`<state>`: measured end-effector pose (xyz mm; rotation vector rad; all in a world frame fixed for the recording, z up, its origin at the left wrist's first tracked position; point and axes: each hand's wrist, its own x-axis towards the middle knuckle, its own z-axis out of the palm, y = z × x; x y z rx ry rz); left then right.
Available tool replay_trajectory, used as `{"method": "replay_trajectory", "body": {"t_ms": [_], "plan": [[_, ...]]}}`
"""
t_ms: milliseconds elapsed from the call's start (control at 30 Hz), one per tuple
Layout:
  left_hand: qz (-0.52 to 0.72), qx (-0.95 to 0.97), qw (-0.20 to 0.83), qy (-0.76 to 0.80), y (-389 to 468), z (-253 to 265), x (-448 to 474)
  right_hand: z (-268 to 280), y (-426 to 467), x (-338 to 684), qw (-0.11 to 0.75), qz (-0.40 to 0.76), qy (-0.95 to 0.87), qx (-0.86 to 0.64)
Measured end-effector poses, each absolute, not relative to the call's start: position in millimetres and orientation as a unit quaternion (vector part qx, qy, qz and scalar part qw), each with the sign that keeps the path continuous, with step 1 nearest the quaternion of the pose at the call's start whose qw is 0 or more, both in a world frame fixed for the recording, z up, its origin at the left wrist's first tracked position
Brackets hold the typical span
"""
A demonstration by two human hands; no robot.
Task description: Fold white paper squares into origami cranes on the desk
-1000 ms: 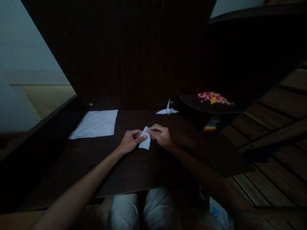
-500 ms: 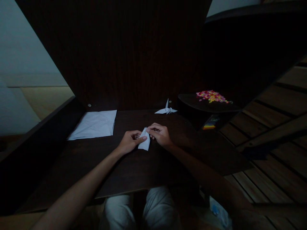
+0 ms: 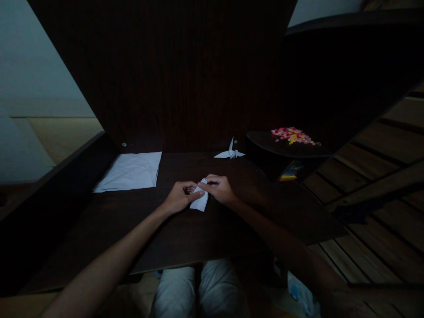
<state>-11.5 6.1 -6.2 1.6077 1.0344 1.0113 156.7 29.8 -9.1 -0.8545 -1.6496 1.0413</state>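
Observation:
A small piece of folded white paper is held between both hands above the dark desk. My left hand pinches it from the left, thumb flat across its middle. From the right, my right hand grips the upper part, its thumb lying over the folds near the top. The fingertips behind the paper are mostly hidden. Beyond the hands, a folded white paper crane stands by the back panel. To the left lie white paper sheets with crease marks.
At the right, a small curved shelf bears a heap of pink, red and yellow bits. Something with a rainbow-coloured edge sits beneath it. A low side board bounds the desk at the left; a tall panel rises behind.
My right thumb has moved left and slightly down across the top of the folded paper, now covering more of it. My left hand keeps its hold almost unmoved.

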Motion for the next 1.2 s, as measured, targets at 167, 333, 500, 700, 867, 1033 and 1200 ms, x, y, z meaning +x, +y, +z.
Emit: {"method": "replay_trajectory", "body": {"t_ms": [167,333,500,700,867,1033,1200], "plan": [[0.394,0.672,0.476,0.407,6.7,-3.3,-12.2,-1.9,25.7,158.5,0.489,0.423,-0.682,-0.342],[0.376,0.683,0.486,0.395,5.2,2.7,-14.9,-1.4,23.1,156.3,0.493,0.446,-0.664,-0.343],[0.364,0.681,0.496,0.397,6.5,2.2,-17.2,-5.3,24.3,154.7,0.502,0.434,-0.664,-0.344],[0.402,0.651,0.498,0.408,8.0,-1.5,-16.4,-5.6,25.2,154.3,0.498,0.474,-0.634,-0.354],[0.478,0.577,0.494,0.442,10.3,-1.9,-16.9,-8.5,27.1,156.5,0.443,0.524,-0.638,-0.349],[0.515,0.542,0.478,0.46,15.1,-3.9,-20.2,-16.6,31.3,155.8,0.432,0.543,-0.636,-0.337],[0.496,0.548,0.518,0.43,18.0,-8.2,-19.0,-19.9,39.2,158.9,0.481,0.513,-0.63,-0.329]]}}
